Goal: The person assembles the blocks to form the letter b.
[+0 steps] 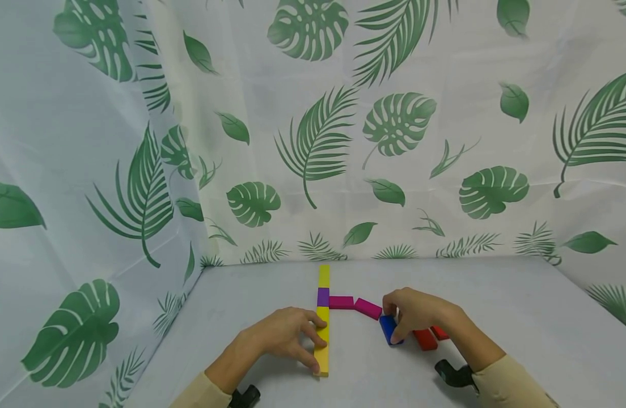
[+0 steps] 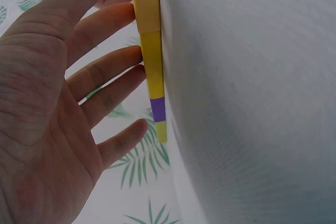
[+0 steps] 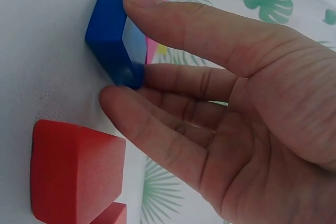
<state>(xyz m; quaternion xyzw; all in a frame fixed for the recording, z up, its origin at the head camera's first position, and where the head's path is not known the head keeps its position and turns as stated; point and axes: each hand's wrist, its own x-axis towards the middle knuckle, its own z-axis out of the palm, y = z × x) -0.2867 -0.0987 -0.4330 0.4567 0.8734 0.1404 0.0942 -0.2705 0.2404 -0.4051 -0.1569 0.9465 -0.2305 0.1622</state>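
Note:
A straight row of yellow blocks (image 1: 321, 354) with one purple block (image 1: 323, 297) runs away from me along the tabletop. My left hand (image 1: 284, 334) rests its fingertips along the left side of this row, its fingers fairly straight and spread in the left wrist view. Two magenta blocks (image 1: 341, 302) extend rightward from the purple one. Just past their right end, my right hand (image 1: 427, 309) pinches a blue block (image 3: 107, 19) between thumb and fingers. Two red blocks (image 3: 79, 171) lie beside that hand, partly hidden by its wrist in the head view.
The white tabletop (image 1: 272, 283) ends at a leaf-printed curtain (image 1: 313, 215) behind, with more of it along both sides. Dark wrist-worn devices (image 1: 453, 375) show under the sleeves.

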